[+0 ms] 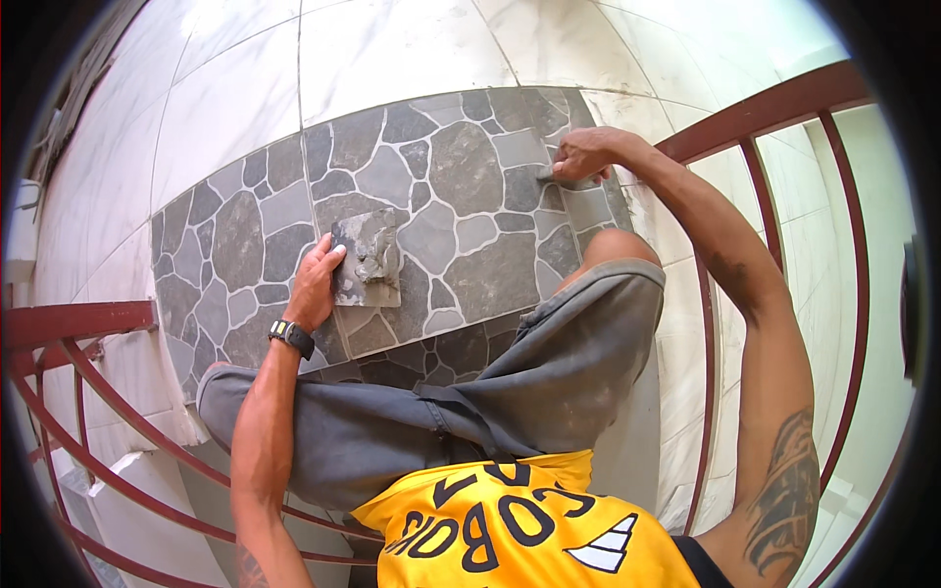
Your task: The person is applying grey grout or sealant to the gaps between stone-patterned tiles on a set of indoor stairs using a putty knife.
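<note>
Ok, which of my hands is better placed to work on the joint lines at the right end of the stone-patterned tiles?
Probably your right hand: it is at that end of the stone-patterned tiles, while your left hand grips a board bearing grey paste farther left.

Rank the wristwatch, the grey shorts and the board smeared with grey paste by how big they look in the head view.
1. Grey shorts, largest by far
2. Smeared board
3. Wristwatch, plainly smallest
</note>
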{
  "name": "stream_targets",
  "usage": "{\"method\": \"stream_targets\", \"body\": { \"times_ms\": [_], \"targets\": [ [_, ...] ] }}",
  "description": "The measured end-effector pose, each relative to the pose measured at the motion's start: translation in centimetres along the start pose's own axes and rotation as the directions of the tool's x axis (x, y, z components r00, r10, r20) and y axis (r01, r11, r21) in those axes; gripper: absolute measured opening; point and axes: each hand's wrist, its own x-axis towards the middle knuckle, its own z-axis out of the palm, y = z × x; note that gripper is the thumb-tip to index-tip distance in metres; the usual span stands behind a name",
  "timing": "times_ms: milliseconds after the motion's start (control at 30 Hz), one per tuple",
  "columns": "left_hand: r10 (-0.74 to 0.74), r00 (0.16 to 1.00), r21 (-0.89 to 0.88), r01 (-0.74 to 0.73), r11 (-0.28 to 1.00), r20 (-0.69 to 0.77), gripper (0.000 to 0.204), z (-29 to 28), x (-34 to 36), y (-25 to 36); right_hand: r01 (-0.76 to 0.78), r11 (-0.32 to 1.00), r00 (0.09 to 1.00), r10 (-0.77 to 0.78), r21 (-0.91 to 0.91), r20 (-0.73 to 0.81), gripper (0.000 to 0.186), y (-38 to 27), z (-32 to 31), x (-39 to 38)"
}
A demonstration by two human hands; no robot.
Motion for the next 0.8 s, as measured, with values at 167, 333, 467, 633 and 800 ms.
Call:
{"method": "stream_targets", "body": {
  "times_ms": [167, 333, 467, 633, 800],
  "targets": [
    [0.003, 0.996, -0.010, -0.004, 1.000, -0.086, 0.040, 0.9, 0.0, 0.3, -0.008, 0.883, 0.988, 0.081, 0.469, -0.135, 0.041, 2.1, -1.1, -2.5],
    [0.024, 1.000, -0.015, -0.024, 1.000, -0.014, 0.042, 0.1, 0.1, 0.0, 0.178, 0.364, 0.975, 0.059, 0.914, -0.213, 0.049, 4.7, 1.6, -3.2],
    [-0.005, 0.995, -0.039, 0.001, 0.999, -0.099, 0.046, -0.5, 0.6, -0.9, 0.269, 0.038, 0.962, 0.040, 0.962, -0.271, 0.050, 6.4, 3.5, -3.6],
    [-0.006, 0.999, -0.019, 0.005, 1.000, -0.044, 0.052, -0.4, 0.4, -0.6, 0.288, 0.299, 0.955, -0.026, 0.910, -0.294, 0.055, 7.3, 3.0, -3.2],
    [-0.016, 0.998, 0.000, 0.016, 1.000, -0.067, 0.054, -1.2, 0.6, -1.1, 0.417, 0.905, 0.774, -0.401, -0.084, -0.490, 0.065, 6.9, 2.8, 0.0]
  ]
}}
